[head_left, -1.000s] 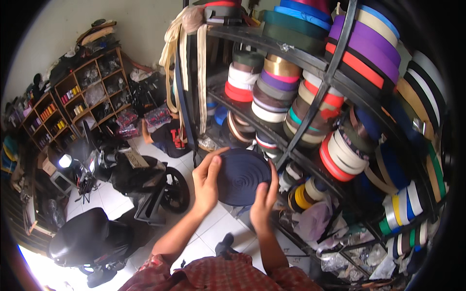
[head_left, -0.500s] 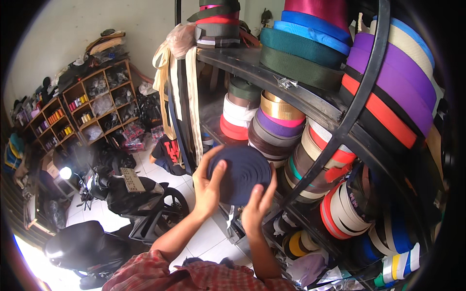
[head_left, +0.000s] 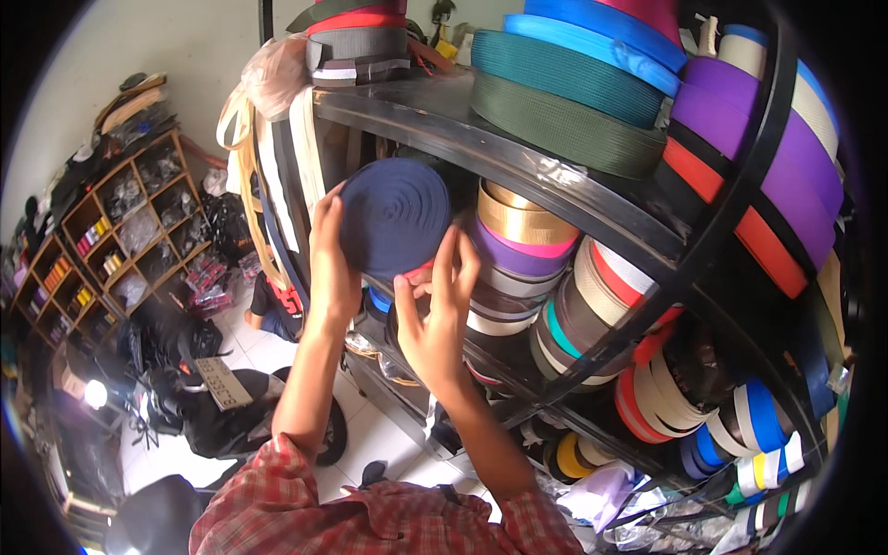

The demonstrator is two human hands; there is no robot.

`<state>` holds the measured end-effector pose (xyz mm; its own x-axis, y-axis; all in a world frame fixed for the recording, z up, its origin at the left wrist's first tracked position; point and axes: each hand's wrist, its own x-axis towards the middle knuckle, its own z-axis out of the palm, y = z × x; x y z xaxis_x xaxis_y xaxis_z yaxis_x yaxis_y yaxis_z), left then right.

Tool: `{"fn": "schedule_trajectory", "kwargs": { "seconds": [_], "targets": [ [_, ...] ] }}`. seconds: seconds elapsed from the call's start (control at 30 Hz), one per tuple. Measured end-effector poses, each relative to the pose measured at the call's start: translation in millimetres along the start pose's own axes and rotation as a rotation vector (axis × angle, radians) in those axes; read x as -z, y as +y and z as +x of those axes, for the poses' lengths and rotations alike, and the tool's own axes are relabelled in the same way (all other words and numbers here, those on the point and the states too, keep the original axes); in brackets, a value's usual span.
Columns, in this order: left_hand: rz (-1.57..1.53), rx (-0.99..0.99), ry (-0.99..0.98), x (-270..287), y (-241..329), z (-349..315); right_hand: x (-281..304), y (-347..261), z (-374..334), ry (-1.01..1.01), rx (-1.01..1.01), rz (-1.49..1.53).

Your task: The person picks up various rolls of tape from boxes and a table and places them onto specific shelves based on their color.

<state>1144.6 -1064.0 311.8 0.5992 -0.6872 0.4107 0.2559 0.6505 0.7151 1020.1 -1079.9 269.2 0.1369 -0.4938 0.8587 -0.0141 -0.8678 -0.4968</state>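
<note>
A navy blue roll of webbing (head_left: 396, 215) is held up before the shelf's left bay, its coiled flat side toward me. My left hand (head_left: 333, 264) grips its left edge, the fingers partly hidden behind the roll. At its lower right edge is my right hand (head_left: 437, 310), with bent fingers against the rim and the thumb just below it. Behind the roll, it hides most of a stack in that bay. Beside it on the same shelf stands a stack of gold, purple and grey webbing rolls (head_left: 520, 231).
A black metal rack (head_left: 555, 185) fills the right side, stacked with coloured rolls. Cream and black straps (head_left: 305, 139) hang at its left post. A motorbike (head_left: 213, 407) stands on white tiles at left. Beyond it, a wooden cubby shelf (head_left: 129, 217) holds thread spools; a person (head_left: 276, 301) is low beside the rack.
Both hands have raised the navy roll up and leftward, toward the rack's left bay. My view has shifted as well, so the rack looks nearer.
</note>
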Motion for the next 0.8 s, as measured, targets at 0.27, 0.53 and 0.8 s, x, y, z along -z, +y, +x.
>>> {"fn": "schedule_trajectory", "kwargs": {
  "seconds": [0.27, 0.53, 0.8],
  "targets": [
    [0.328, -0.042, -0.54, 19.0, 12.0, 79.5, -45.8, 11.2, 61.6, 0.263, 0.058, -0.347],
    [0.302, -0.196, -0.706, 11.8, -11.6, 135.4, -70.9, 28.1, 83.4, 0.422, 0.03, -0.432],
    [0.31, -0.133, -0.746, -6.4, -43.6, 159.6, -69.7, 32.8, 86.4, 0.477, -0.071, -0.601]
  ]
}}
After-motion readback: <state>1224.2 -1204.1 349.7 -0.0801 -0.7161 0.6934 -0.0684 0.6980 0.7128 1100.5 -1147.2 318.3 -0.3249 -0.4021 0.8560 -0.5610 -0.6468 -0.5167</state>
